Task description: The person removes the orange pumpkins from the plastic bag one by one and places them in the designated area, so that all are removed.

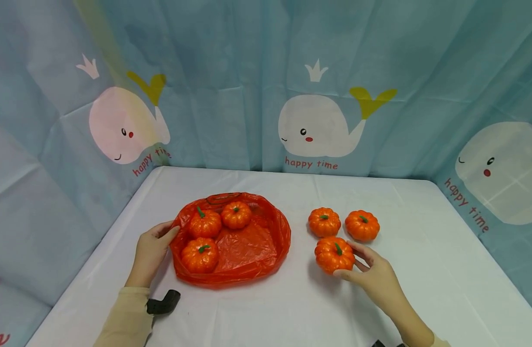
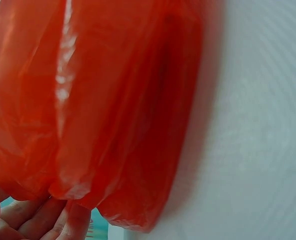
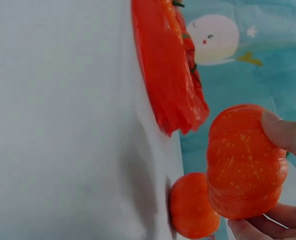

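Note:
My right hand [image 1: 376, 277] grips a small orange pumpkin [image 1: 334, 255] with a green stem, thumb on one side and fingers on the other. In the right wrist view this pumpkin [image 3: 245, 162] is held above the white tabletop. At the left rim of an opened red plastic bag [image 1: 248, 246], my left hand [image 1: 152, 250] pinches the edge. Inside the bag sit three more pumpkins: one at the back [image 1: 236, 215], one at the left [image 1: 205, 224] and one at the front left [image 1: 200, 255]. The left wrist view shows the bag's side [image 2: 112, 100], partly hiding the fingers.
Two pumpkins, one left [image 1: 324, 222] and one right [image 1: 362, 226], rest on the white table [image 1: 257, 318] just beyond my right hand. A black curved object [image 1: 164, 303] shows beside my left sleeve. A blue curtain [image 1: 231, 130] with whale prints surrounds the table's back and sides.

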Available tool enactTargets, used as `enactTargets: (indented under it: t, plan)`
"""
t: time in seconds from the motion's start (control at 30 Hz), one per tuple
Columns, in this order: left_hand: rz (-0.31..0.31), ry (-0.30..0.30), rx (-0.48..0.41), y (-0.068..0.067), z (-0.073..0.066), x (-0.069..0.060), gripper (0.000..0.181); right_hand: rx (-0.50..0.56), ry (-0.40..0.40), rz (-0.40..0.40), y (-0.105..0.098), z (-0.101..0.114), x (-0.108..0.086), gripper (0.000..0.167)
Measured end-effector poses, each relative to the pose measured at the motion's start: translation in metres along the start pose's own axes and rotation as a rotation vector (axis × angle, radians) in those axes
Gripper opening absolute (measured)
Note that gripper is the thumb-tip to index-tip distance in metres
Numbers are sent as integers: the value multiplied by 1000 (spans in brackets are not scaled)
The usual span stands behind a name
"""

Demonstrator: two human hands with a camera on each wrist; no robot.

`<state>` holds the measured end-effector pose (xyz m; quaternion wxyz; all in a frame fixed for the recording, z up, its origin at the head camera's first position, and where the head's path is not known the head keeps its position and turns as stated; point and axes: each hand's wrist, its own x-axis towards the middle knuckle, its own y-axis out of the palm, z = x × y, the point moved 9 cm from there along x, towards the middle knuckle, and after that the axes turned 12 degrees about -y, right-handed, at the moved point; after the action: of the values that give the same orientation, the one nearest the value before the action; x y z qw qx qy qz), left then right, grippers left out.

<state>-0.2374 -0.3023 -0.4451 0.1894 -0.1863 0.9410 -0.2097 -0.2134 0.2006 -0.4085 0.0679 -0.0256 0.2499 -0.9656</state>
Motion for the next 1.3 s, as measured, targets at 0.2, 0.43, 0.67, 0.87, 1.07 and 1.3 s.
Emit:
enactTargets:
  t: [0.2,0.43,0.67,0.87,1.07,1.3]
  plan:
    - [12,-9,2,1,1,-1,59,-35,80,-11,-15,-18,-5,90]
    - [10,-3,-11,1,1,0,59,-75,122,-32,-33,-30,-9,96]
    - [11,-2,-15,1,2,1,60,-115,137,-73,-54,-40,-11,95]
    - [15,-20,-5,1,5,1,61,-147,186,-107,-74,-50,-11,99]
    - [17,-27,13,1,6,1,61,-167,219,-128,-87,-58,-11,101]
    - [16,-1,23,1,3,1,61,-160,259,-179,-102,-66,-10,103]
